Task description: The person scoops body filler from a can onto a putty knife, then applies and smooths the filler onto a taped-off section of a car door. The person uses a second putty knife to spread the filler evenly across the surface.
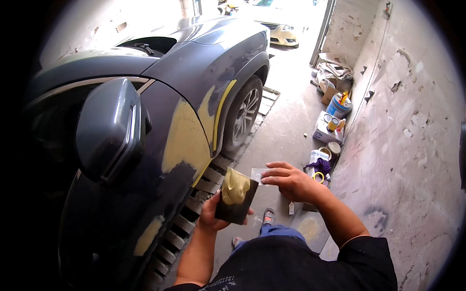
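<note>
My left hand [212, 212] grips a dark rectangular board [238, 209] from below and its left side. A thick mound of yellow body filler [236, 187] covers the board's upper left part. Just right of the board, my right hand [290, 180] pinches a pale, translucent spreader [257, 175], whose edge is close to the board; I cannot tell whether they touch. Left of my hands stands a dark grey car. Smoothed yellow filler [183, 136] coats its front door and fender, and a smaller filler patch [148, 236] lies lower on the door.
The car's wing mirror [109, 128] juts out at the left. Its front wheel [244, 116] stands beside a floor grating [182, 224]. Along the right wall sit a blue bucket [339, 105], a white box [328, 127], tins and purple cloth. A pale car [281, 29] is parked outside.
</note>
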`<state>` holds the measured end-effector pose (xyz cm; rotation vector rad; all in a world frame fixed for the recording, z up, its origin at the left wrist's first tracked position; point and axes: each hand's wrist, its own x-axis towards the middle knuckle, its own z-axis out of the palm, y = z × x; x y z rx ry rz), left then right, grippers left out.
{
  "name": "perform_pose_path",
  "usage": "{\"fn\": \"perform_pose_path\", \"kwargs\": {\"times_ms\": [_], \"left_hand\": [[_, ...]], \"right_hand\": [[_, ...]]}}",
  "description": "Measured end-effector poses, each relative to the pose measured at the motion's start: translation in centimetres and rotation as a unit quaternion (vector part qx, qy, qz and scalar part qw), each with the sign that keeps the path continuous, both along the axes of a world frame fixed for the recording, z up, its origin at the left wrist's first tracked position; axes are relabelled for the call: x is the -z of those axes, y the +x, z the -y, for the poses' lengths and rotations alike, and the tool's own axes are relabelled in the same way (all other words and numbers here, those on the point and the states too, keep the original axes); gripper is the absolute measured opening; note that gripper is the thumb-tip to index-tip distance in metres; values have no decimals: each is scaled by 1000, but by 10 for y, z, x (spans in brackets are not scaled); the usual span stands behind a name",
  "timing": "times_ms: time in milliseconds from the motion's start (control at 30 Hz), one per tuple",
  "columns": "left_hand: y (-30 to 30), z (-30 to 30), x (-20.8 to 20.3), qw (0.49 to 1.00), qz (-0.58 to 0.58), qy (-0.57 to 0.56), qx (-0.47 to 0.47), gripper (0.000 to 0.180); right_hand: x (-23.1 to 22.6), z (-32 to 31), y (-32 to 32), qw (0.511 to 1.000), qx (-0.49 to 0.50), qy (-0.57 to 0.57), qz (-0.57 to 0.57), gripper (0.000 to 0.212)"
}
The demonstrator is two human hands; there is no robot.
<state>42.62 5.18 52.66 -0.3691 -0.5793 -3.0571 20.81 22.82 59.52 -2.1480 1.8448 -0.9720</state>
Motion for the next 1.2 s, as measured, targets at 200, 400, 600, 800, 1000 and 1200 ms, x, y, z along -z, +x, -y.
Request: {"fn": "perform_pose_path", "kwargs": {"times_ms": [200,400,600,800,1000,1200], "left_hand": [[-4,-3,-30,966,75,-116,-217,69],[-20,-29,-20,837,-2,-346,-424,74],[-19,-19,-12,742,52,-509,-433,45],[8,2,-17,967,75,-198,-139,62],[14,-3,-10,999,-33,14,-6,73],[-5,-22,-37,958,138,-33,-251,55]], "right_hand": [[12,-20,16,787,76,65,609,53],[31,10,61,718,51,161,676,48],[-3,31,40,695,19,99,712,46],[-50,12,17,843,-65,-20,534,38],[-69,39,46,959,-131,11,251,42],[-36,51,27,976,147,13,161,39]]}}
